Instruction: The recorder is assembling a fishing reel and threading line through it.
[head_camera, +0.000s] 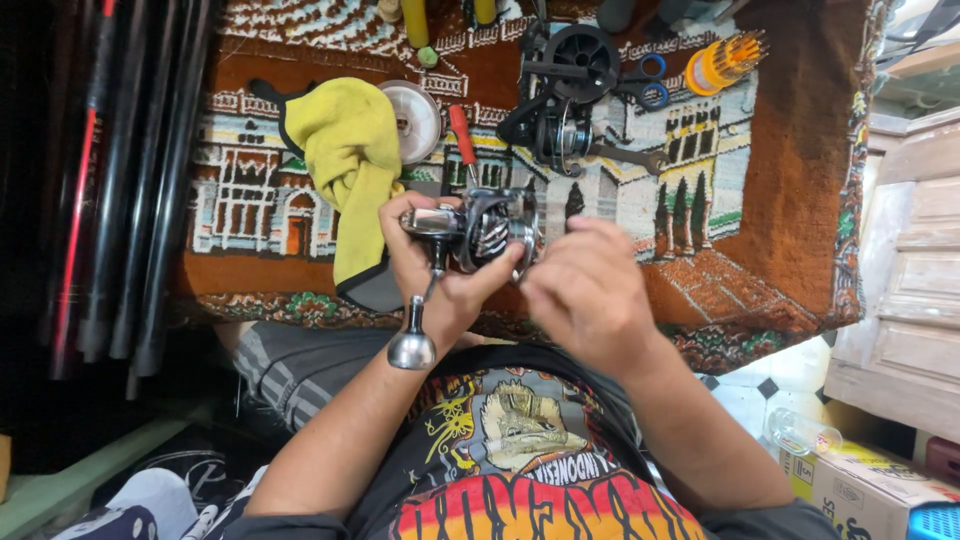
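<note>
Head view: left hand (432, 268) grips a fishing reel (480, 230), right hand (580, 285) pinching its side, work apparently midway, second reel (565, 95) waiting.

We hold both forearms raised, our left hand (432, 262) curled in a grip, right hand (585, 290) fingers bent beside it.
</note>
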